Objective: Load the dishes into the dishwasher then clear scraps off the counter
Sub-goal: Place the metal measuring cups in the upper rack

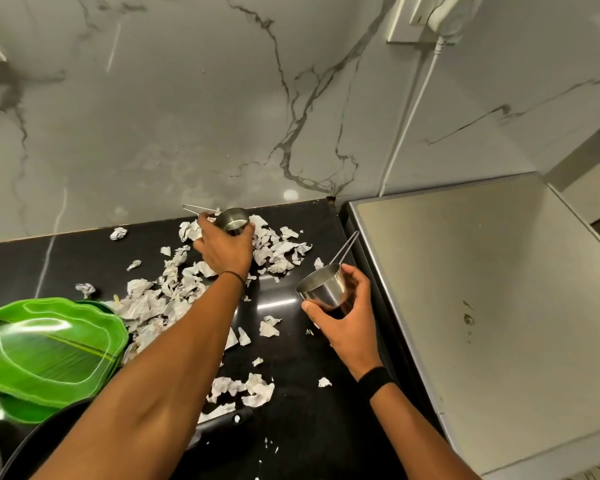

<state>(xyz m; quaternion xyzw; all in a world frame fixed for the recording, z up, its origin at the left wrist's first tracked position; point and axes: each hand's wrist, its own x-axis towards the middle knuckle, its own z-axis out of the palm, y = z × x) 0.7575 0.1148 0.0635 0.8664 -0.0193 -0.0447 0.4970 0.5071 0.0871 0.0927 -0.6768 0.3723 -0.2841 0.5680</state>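
My left hand grips a small steel measuring cup with a wire handle, near the back of the black counter by the marble wall. My right hand holds a larger steel measuring cup above the counter's right side, its wire handle pointing up and to the right. Torn paper scraps lie scattered over the counter between and around both hands. A stack of green leaf-shaped plates sits at the left.
A steel-topped appliance stands right of the counter. A dark pan with a black handle lies at the bottom left, below the plates. A white cable runs down the marble wall from a socket.
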